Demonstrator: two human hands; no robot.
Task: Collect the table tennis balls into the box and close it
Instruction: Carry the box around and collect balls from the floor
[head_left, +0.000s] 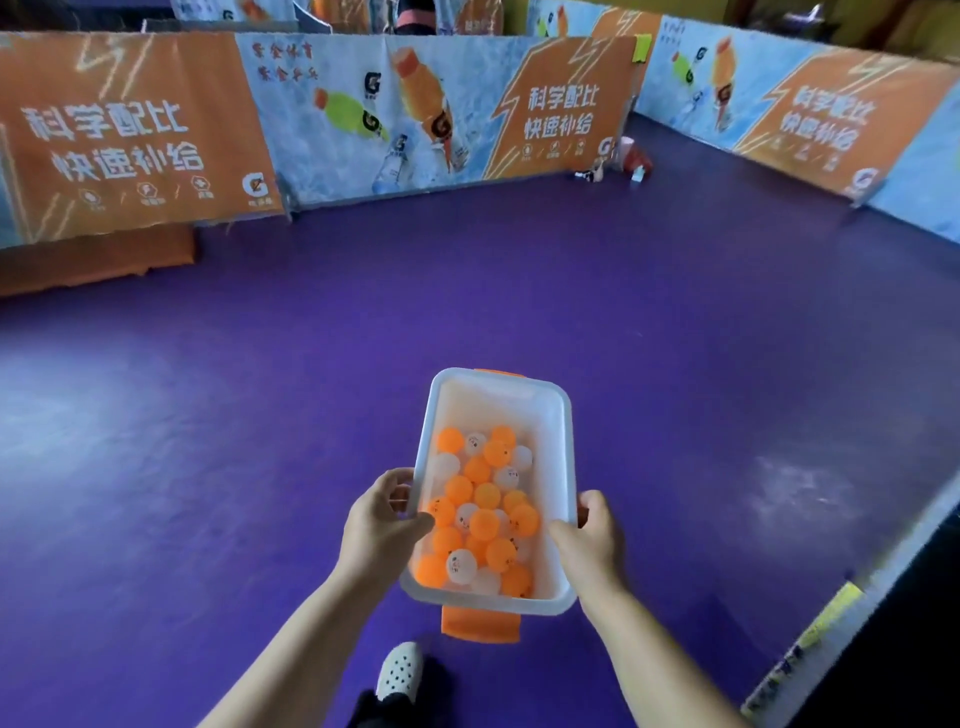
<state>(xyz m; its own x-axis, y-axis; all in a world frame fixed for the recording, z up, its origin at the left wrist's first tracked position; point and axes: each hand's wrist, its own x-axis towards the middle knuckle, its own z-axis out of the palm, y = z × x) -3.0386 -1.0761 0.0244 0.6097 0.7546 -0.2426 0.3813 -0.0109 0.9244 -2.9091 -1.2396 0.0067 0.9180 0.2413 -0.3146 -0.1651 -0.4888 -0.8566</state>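
Translucent plastic box (563, 467) w/ smooth round balls (485, 519), both hands (382, 525) gripping.

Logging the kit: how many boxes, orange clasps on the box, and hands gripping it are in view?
box: 1
orange clasps: 2, near clasp, far clasp
hands gripping the box: 2, left hand, right hand
Total: 5

The table tennis balls (480, 519) lie in the box (563, 467), held between left hand (382, 525) and right hand (589, 540) above the floor (675, 338); barrier boards (363, 114) stand beyond.
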